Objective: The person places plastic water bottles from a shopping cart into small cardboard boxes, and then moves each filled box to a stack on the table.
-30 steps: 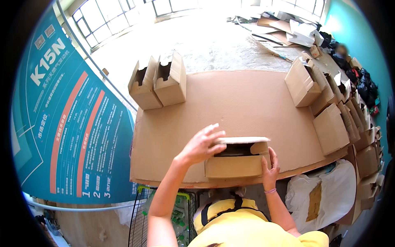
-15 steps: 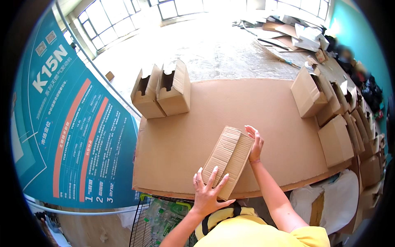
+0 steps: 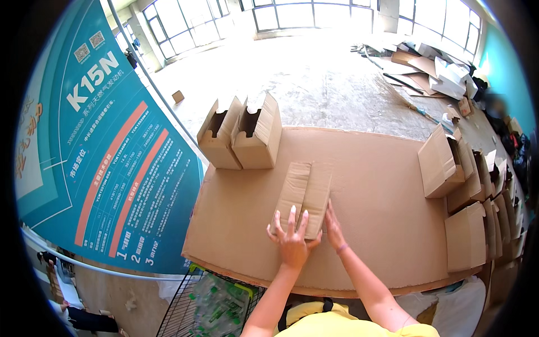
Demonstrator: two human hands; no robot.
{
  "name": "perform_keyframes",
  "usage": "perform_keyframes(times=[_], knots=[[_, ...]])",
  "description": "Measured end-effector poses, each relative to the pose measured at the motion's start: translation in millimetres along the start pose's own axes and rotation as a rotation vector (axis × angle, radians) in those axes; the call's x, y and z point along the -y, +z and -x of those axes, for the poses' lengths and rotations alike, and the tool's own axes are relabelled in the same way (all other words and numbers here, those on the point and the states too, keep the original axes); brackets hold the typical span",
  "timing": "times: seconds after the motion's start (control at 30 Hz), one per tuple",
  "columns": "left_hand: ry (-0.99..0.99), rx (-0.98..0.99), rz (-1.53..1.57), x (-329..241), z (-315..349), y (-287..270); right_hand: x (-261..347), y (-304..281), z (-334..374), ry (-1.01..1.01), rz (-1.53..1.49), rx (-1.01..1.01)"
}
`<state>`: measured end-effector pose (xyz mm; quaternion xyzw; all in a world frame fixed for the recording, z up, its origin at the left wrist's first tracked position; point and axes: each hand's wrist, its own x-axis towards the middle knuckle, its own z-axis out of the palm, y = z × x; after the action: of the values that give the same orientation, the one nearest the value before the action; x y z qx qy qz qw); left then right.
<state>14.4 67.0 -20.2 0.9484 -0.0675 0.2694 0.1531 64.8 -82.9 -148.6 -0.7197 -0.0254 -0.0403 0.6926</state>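
A closed brown cardboard box (image 3: 304,191) lies on the cardboard-topped table, its lengthwise seam facing up and its far end tilted slightly right. My left hand (image 3: 293,240) grips its near end, fingers spread over the top and thumb at the near right corner. Along the box's right side rests my right hand (image 3: 334,227), fingers straight and together, palm toward the box. Beyond it at the far left, two open-topped cardboard boxes stand side by side, the left one (image 3: 216,150) touching the right one (image 3: 261,143).
Several more boxes (image 3: 466,238) stand in rows along the table's right edge. A tall teal banner (image 3: 129,168) borders the left. Below the table's near left edge is a wire basket of plastic bottles (image 3: 219,303). A broom (image 3: 412,106) and flattened cardboard lie on the floor beyond.
The box has turned more upright in view and shifted slightly left. My right hand has slid from its far right corner to its near right side. The whole view has shifted.
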Motion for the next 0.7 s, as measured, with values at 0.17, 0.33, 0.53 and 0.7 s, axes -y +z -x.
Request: perform_keyframes(times=[0.17,0.33,0.53,0.7], knots=[[-0.084,-0.093,-0.029,10,-72,65,44,-23,109,-0.082,0.708,0.175],[-0.121,-0.135,-0.096,26,-150,116,48,-74,195,-0.09,1.168,0.24],[-0.178,-0.098,-0.247,27,-213,166,42,-79,203,-0.141,1.294,0.223],[-0.207,0.04,-0.304,32,-237,184,52,-77,202,-0.146,1.263,0.201]])
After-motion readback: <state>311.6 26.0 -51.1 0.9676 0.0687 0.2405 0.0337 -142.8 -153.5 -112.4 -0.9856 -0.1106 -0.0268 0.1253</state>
